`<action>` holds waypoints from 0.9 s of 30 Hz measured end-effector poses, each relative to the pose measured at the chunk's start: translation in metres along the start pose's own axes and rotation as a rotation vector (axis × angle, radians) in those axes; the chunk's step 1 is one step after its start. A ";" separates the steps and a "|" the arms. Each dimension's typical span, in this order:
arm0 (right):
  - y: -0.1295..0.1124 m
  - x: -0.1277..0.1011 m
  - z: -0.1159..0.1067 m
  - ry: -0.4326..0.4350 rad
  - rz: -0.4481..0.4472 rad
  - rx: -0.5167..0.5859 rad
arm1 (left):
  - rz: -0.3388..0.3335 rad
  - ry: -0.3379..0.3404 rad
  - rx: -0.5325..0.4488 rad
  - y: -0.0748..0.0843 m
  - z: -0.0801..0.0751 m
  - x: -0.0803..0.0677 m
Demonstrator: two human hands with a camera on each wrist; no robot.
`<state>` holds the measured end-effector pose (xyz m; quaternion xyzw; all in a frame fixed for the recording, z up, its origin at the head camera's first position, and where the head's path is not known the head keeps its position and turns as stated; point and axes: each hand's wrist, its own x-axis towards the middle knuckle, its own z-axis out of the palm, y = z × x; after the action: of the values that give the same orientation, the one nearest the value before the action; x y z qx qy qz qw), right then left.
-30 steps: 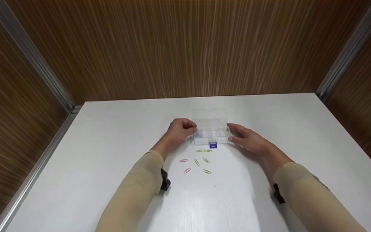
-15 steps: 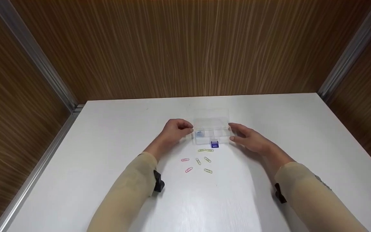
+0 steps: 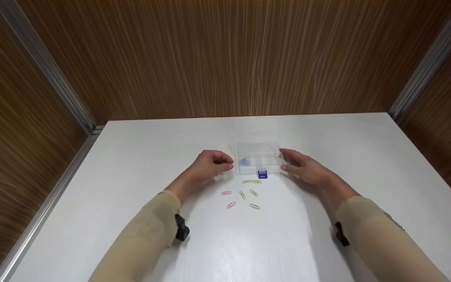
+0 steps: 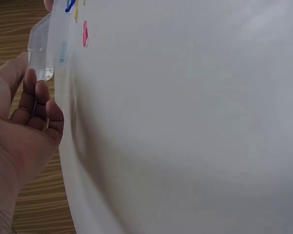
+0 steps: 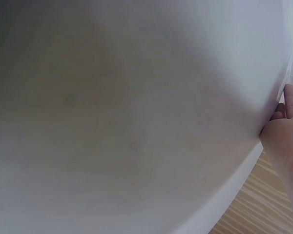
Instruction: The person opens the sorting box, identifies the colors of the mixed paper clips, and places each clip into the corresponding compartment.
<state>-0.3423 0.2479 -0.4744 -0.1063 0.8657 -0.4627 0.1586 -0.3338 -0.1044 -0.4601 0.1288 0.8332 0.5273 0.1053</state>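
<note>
A clear plastic compartment box (image 3: 249,169) sits on the white table, its lid (image 3: 258,137) raised at the back and a dark blue latch (image 3: 262,174) at the front. Something pale blue (image 3: 244,161) lies in its left compartment; its kind is unclear. Just left of the box is my left hand (image 3: 213,166), fingers loosely curled, thumb apart, nothing visible in them. The right hand (image 3: 305,168) rests at the box's right side, thumb and fingertips against the edge. In front lie several yellow-green paper clips (image 3: 253,192) and two pink paper clips (image 3: 226,193).
The white table (image 3: 151,149) runs out to both sides of the box. A wood-grain panel (image 3: 225,58) rises behind the table's back edge, with more panels and metal posts at left and right.
My left hand has drawn back from the box's left edge, towards the left and slightly nearer me. The right hand stays at the box; the clips and box look unmoved on the table.
</note>
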 end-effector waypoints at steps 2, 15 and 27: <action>0.000 0.001 0.000 0.001 0.007 -0.004 | 0.010 -0.019 0.004 -0.002 -0.002 -0.005; -0.003 0.000 -0.001 -0.004 0.022 -0.026 | 0.064 -0.096 0.033 -0.018 -0.010 -0.037; -0.001 0.000 0.000 0.001 0.009 0.010 | 0.057 -0.139 0.050 -0.031 -0.008 -0.045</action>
<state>-0.3425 0.2475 -0.4739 -0.1016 0.8639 -0.4664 0.1607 -0.2965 -0.1386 -0.4827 0.1911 0.8329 0.4989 0.1444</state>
